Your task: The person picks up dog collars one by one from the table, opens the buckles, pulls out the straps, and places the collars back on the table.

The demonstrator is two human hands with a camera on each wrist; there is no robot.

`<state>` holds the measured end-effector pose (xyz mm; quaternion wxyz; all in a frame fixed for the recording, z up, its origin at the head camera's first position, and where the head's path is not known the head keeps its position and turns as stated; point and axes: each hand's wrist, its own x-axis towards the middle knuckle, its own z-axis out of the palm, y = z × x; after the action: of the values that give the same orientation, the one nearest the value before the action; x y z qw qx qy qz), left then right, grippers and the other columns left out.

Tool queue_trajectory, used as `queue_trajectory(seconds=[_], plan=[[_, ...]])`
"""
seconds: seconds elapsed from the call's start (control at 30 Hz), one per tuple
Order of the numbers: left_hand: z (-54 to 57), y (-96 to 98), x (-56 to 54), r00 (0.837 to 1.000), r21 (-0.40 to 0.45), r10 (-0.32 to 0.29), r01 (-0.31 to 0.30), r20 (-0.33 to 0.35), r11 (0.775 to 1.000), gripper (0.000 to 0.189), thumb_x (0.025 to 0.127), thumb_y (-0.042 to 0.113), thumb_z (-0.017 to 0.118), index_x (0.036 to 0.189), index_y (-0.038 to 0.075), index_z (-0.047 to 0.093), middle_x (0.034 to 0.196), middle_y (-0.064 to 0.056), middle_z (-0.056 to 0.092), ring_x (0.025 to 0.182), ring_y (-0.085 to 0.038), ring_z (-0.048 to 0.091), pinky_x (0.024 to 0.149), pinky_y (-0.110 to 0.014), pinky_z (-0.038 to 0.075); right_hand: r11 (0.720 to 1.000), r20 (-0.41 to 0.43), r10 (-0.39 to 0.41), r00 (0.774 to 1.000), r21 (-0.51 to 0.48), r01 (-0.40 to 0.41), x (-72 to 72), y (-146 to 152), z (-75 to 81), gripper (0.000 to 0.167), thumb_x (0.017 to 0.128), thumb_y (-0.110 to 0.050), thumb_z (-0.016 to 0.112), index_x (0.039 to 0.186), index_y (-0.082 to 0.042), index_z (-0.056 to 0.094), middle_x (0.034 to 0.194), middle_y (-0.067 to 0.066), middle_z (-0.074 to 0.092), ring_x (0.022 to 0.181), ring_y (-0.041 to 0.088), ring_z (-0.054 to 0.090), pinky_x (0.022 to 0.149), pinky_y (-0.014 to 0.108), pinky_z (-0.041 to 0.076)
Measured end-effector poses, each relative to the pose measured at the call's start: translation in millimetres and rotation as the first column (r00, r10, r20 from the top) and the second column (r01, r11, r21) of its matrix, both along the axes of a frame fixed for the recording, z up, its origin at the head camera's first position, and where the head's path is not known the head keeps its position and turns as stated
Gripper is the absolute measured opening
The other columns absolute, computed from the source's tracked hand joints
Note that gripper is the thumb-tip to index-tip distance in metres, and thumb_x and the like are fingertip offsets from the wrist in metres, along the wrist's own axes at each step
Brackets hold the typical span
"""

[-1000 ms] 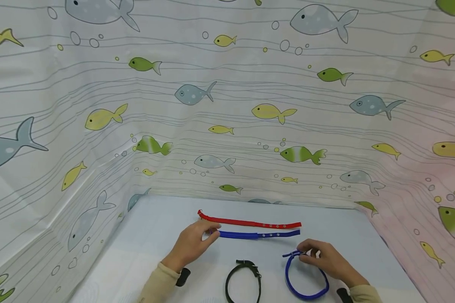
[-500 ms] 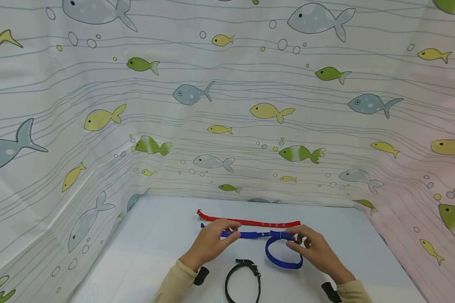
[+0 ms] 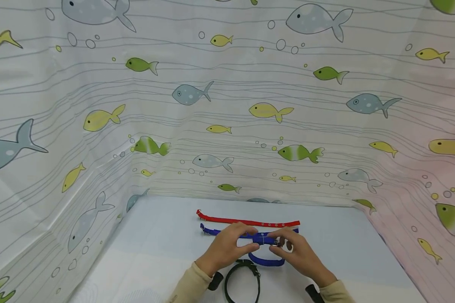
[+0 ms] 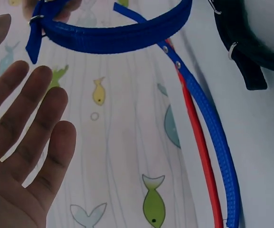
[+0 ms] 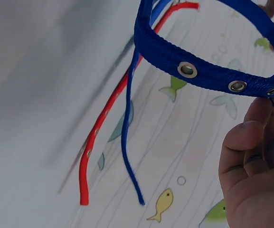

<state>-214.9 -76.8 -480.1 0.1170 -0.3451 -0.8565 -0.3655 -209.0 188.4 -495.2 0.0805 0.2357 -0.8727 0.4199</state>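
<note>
In the head view my right hand (image 3: pixel 301 254) pinches a blue collar (image 3: pixel 267 262) at its buckle and lifts it in a buckled loop. Metal eyelets run along its strap in the right wrist view, where the right hand's (image 5: pixel 258 190) fingertips meet at the buckle ring. My left hand (image 3: pixel 227 248) is beside the loop's strap end. The left wrist view shows the left hand's (image 4: pixel 18 175) fingers spread and apart from the strap tip. Behind both hands lies a second blue collar (image 3: pixel 210 231), unbuckled and flat, partly hidden by them.
A red collar (image 3: pixel 220 220) lies stretched out behind the flat blue one. Nearer the body, a black collar (image 3: pixel 258 280) rests buckled in a loop on the white table (image 3: pixel 155 240). Fish-patterned sheeting (image 3: pixel 250 172) walls the table at the back and sides.
The right hand has carried the looped blue collar left and up off the table. My left hand has come away from the flat blue collar and moved right towards the loop.
</note>
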Motion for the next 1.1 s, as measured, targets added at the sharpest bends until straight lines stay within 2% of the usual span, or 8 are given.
queue_trajectory(seconds=[0.1, 0.23, 0.33, 0.47, 0.67, 0.93, 1.1], plan=[[-2.1, 3.0, 0.4, 0.999, -0.02, -0.006, 0.005, -0.04, 1.0, 0.044, 0.095, 0.05, 0.066, 0.128, 0.022, 0.066, 0.12, 0.011, 0.067, 0.109, -0.007, 0.063, 0.094, -0.031, 0.053, 0.999, -0.028, 0.035, 0.999, 0.002, -0.035, 2.1, -8.0, 0.8, 0.031, 0.09, -0.035, 0.078, 0.118, -0.039, 0.067, 0.107, -0.019, 0.062, 0.085, 0.007, 0.058, 0.069, 0.032, 0.052], [-2.9, 4.1, 1.8, 0.999, -0.042, 0.016, -0.018, -0.047, 0.999, 0.04, 0.095, 0.052, 0.065, 0.124, 0.024, 0.07, 0.114, 0.014, 0.068, 0.104, -0.003, 0.062, 0.092, -0.028, 0.054, 0.998, -0.054, 0.059, 0.997, 0.004, -0.059, 3.7, -16.9, 1.4, 0.03, 0.09, -0.04, 0.077, 0.119, -0.038, 0.068, 0.11, -0.02, 0.062, 0.084, 0.006, 0.057, 0.069, 0.031, 0.052], [-4.0, 3.1, 2.8, 0.998, -0.043, 0.028, -0.03, -0.055, 0.999, 0.036, 0.096, 0.05, 0.066, 0.12, 0.024, 0.072, 0.107, 0.015, 0.069, 0.1, -0.002, 0.061, 0.089, -0.026, 0.054, 0.998, -0.06, 0.066, 0.996, 0.004, -0.066, 4.2, -21.4, 0.8, 0.029, 0.09, -0.038, 0.078, 0.118, -0.038, 0.068, 0.108, -0.02, 0.062, 0.084, 0.006, 0.056, 0.068, 0.031, 0.053], [-6.7, 0.5, 3.2, 0.994, -0.044, 0.032, -0.037, -0.102, 0.998, 0.032, 0.096, 0.046, 0.067, 0.117, 0.023, 0.074, 0.102, 0.015, 0.069, 0.098, -0.002, 0.061, 0.088, -0.024, 0.053, 0.998, -0.061, 0.061, 0.996, 0.011, -0.06, 5.0, -25.9, 0.3, 0.031, 0.089, -0.034, 0.08, 0.117, -0.038, 0.067, 0.104, -0.021, 0.062, 0.083, 0.006, 0.056, 0.067, 0.031, 0.052], [-8.8, -1.9, 3.5, 0.99, -0.032, 0.018, -0.022, -0.137, 0.999, 0.03, 0.097, 0.044, 0.067, 0.117, 0.022, 0.073, 0.105, 0.014, 0.069, 0.098, 0.0, 0.062, 0.088, -0.02, 0.053, 0.998, -0.111, 0.061, 0.992, 0.041, -0.057, 5.1, -31.1, 1.7, 0.026, 0.09, -0.043, 0.076, 0.114, -0.035, 0.067, 0.101, -0.021, 0.063, 0.083, 0.006, 0.057, 0.066, 0.027, 0.05], [-8.0, -1.7, 4.2, 0.988, -0.023, 0.011, -0.015, -0.153, 1.0, 0.037, 0.096, 0.046, 0.067, 0.123, 0.02, 0.071, 0.113, 0.012, 0.07, 0.104, -0.001, 0.064, 0.091, -0.023, 0.053, 0.998, -0.144, 0.056, 0.988, 0.029, -0.053, 5.1, -33.6, 3.7, 0.021, 0.092, -0.042, 0.074, 0.111, -0.034, 0.069, 0.102, -0.022, 0.062, 0.085, 0.003, 0.058, 0.067, 0.024, 0.049], [-8.6, -3.2, 4.0, 0.986, -0.015, 0.007, -0.01, -0.165, 1.0, 0.04, 0.096, 0.044, 0.068, 0.123, 0.016, 0.073, 0.11, 0.011, 0.073, 0.098, -0.002, 0.066, 0.087, -0.023, 0.054, 0.998, -0.155, 0.061, 0.986, 0.008, -0.061, 5.5, -35.5, 4.4, 0.022, 0.091, -0.041, 0.075, 0.11, -0.032, 0.07, 0.101, -0.019, 0.063, 0.085, 0.003, 0.058, 0.067, 0.024, 0.05]])
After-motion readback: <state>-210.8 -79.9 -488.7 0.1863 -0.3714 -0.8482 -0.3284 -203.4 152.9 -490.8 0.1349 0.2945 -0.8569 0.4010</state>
